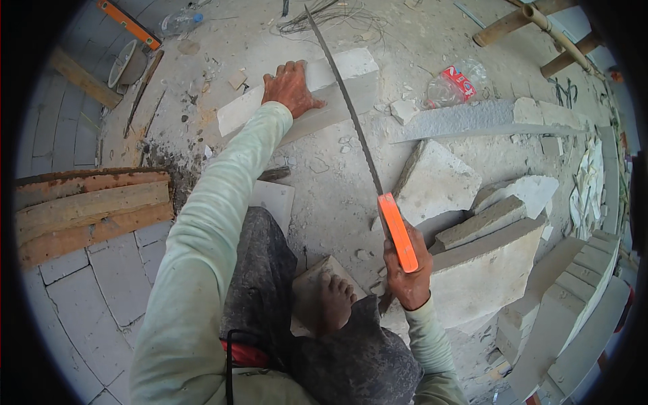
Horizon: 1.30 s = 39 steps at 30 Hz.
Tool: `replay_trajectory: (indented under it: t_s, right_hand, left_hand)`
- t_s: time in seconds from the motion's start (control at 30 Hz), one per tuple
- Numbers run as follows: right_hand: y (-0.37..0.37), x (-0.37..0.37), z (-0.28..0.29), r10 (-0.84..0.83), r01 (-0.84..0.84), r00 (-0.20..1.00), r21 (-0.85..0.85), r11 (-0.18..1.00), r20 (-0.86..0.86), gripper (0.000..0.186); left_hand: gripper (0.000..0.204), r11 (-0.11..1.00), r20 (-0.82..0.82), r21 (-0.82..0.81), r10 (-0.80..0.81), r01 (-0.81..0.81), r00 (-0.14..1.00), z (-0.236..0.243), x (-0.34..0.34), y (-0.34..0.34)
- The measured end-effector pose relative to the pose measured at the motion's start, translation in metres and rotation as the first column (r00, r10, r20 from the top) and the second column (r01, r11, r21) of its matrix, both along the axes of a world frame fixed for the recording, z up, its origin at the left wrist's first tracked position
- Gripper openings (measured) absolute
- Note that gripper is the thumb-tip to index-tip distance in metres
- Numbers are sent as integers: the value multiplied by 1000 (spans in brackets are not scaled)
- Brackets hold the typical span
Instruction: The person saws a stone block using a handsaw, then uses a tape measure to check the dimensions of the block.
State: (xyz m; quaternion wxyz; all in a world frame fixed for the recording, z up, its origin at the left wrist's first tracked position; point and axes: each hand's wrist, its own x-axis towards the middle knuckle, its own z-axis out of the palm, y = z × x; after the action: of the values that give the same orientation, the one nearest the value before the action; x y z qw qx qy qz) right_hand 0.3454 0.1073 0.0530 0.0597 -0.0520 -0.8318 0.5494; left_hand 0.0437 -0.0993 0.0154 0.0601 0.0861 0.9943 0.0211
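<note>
My right hand (pixel 409 270) is closed round the orange handle of a hand saw (pixel 400 233). Its long, narrow toothed blade points up and away, passing in front of a pale lightweight concrete block (pixel 351 84). Whether the teeth touch the block I cannot tell. On the block's left part rests my left hand (pixel 289 91), fingers over the top edge and thumb stretched along the near side. The block lies on the dusty floor ahead of me. My bare foot (pixel 335 302) stands on a flat block piece below.
Broken block slabs (pixel 489 270) lean together at the right, beside stacked blocks (pixel 567 297). A crushed plastic bottle (pixel 455 84) lies beyond. Timber planks (pixel 94 209) edge the left side. Loose wire (pixel 331 17), a spirit level (pixel 128 23) and a bowl (pixel 128 64) lie farther off.
</note>
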Motion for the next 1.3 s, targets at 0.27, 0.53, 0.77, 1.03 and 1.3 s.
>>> replay_trajectory:
  t_s: [0.27, 0.53, 0.77, 1.03, 1.3]
  right_hand:
    - [-13, -6, 15, -25, 46, 981, -106, 993, 190, 33]
    - [-20, -57, 5, -25, 26, 994, -3, 1000, 102, 39]
    - [-17, 34, 30, -19, 9, 984, 54, 999, 178, 38]
    - [-26, -73, 20, 16, 4, 982, -104, 995, 191, 31]
    - [-23, -30, 13, -1, -2, 985, 19, 1000, 173, 46]
  left_hand:
    - [95, 1000, -35, 19, -3, 3, 999, -7, -1, 3]
    - [94, 999, -19, 17, -32, 33, 999, -6, -9, 11]
    - [99, 1000, 105, 28, -4, 1, 994, -3, -37, -20]
    - [102, 996, 20, 78, -48, 46, 999, -14, -26, -12]
    - [94, 991, 36, 102, -90, 86, 995, -16, -36, -15]
